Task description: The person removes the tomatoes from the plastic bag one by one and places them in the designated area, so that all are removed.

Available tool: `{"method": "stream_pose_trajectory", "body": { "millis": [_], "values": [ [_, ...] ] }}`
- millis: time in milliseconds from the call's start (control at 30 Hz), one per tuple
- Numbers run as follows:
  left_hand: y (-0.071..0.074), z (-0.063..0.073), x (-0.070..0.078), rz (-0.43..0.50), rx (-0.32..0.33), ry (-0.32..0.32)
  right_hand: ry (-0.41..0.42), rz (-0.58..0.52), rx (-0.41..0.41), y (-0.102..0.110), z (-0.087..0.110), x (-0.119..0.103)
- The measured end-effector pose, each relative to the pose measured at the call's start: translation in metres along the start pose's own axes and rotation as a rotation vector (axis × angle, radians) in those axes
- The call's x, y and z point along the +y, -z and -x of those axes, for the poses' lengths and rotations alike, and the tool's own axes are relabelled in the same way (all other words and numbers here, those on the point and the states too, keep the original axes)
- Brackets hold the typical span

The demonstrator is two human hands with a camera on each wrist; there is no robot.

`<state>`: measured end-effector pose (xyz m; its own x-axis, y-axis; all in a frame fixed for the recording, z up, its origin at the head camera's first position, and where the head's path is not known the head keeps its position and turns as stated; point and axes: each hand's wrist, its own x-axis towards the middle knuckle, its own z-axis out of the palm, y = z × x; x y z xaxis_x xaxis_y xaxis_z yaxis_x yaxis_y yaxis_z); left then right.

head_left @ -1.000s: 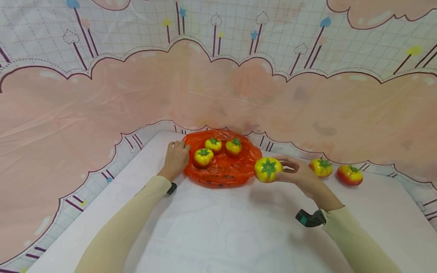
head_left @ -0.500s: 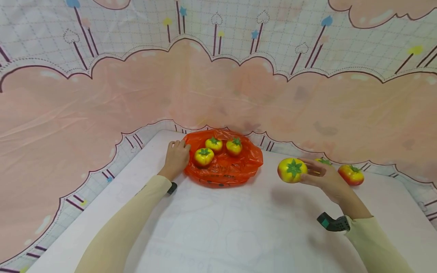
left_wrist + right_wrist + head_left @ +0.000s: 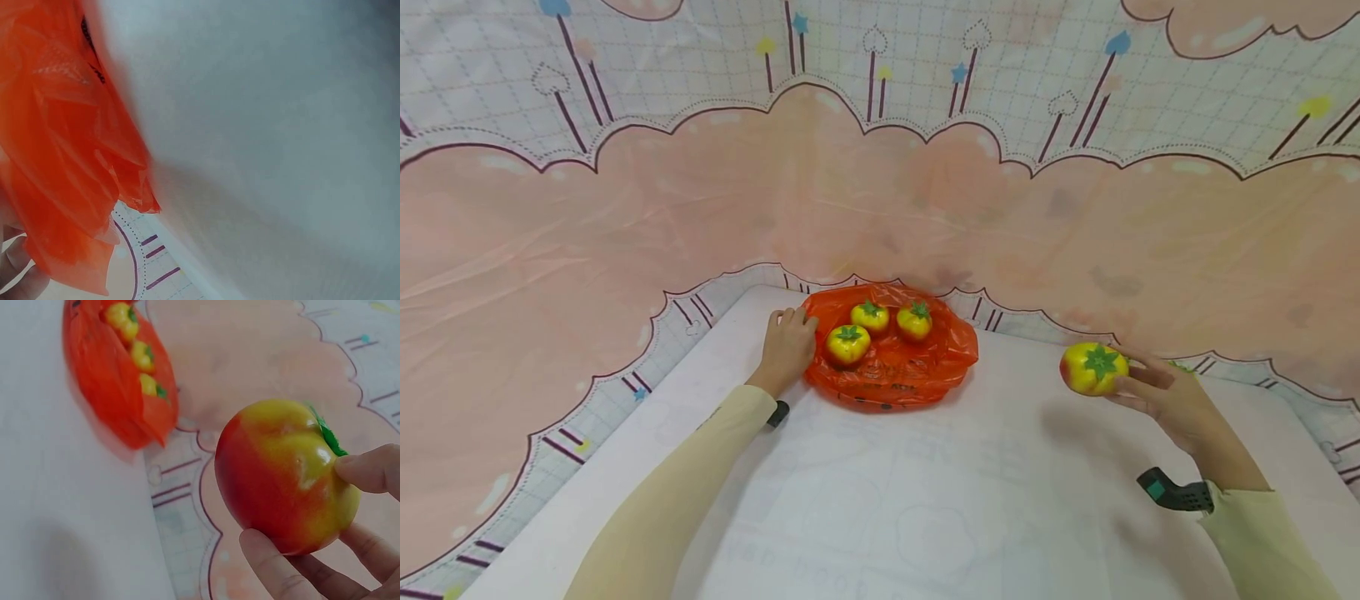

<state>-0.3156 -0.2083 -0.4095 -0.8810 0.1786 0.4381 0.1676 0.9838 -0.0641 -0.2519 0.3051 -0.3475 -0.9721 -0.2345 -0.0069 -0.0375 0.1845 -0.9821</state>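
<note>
My right hand [image 3: 1176,408] holds a glossy yellow-and-red tomato [image 3: 1092,369] with a green star-shaped leaf top, raised over the right side of the table. In the right wrist view, thumb and fingertips pinch this tomato [image 3: 287,478] from both sides. My left hand [image 3: 787,346] grips the left edge of a red plastic bag [image 3: 917,379]. The left wrist view shows its fingers [image 3: 28,284] at the loose edge of the bag [image 3: 56,137]. Inside the spread bag sit three similar tomatoes [image 3: 847,346], leaf tops upward.
Behind my right hand, a green leaf tip [image 3: 1180,365] of another tomato shows; the rest is hidden. The white table [image 3: 865,492] runs back to a pink patterned cloth [image 3: 850,200] hanging behind the bag. Dark wrist devices [image 3: 1176,492] sit on both wrists.
My right hand has moved to the right, away from the bag, carrying the tomato, and now covers the tomatoes lying at the right. The left hand and bag have stayed put.
</note>
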Motion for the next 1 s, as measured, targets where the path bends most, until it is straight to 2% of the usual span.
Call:
{"method": "stream_pose_trajectory", "body": {
  "millis": [100,233,400,433,533,767,800,833,1000],
  "values": [
    [0.0,0.0,0.001,0.006,0.006,0.001,-0.055,-0.061,0.037,0.011,0.002,0.003],
    [-0.001,0.0,0.002,0.005,0.018,-0.002,-0.099,-0.117,0.04,0.029,0.005,0.009],
    [-0.001,-0.001,0.003,-0.004,0.027,-0.008,-0.142,-0.093,0.073,0.05,0.009,0.016],
    [-0.001,-0.001,0.004,-0.006,0.027,-0.009,-0.16,-0.057,0.084,0.053,0.01,0.017],
    [-0.002,-0.002,0.004,-0.01,0.029,-0.01,-0.19,-0.04,0.124,0.065,0.013,0.021],
    [-0.001,-0.003,0.007,-0.013,0.027,-0.014,-0.289,0.215,0.191,0.092,0.023,0.032],
    [-0.001,-0.003,0.007,-0.012,0.025,-0.013,-0.306,0.208,0.2,0.098,0.023,0.036],
    [0.0,-0.003,0.008,-0.012,0.022,-0.012,-0.304,0.142,0.239,0.104,0.022,0.043],
    [0.0,-0.003,0.01,-0.009,0.011,-0.01,-0.276,-0.046,0.302,0.138,0.023,0.079]
  ]
}}
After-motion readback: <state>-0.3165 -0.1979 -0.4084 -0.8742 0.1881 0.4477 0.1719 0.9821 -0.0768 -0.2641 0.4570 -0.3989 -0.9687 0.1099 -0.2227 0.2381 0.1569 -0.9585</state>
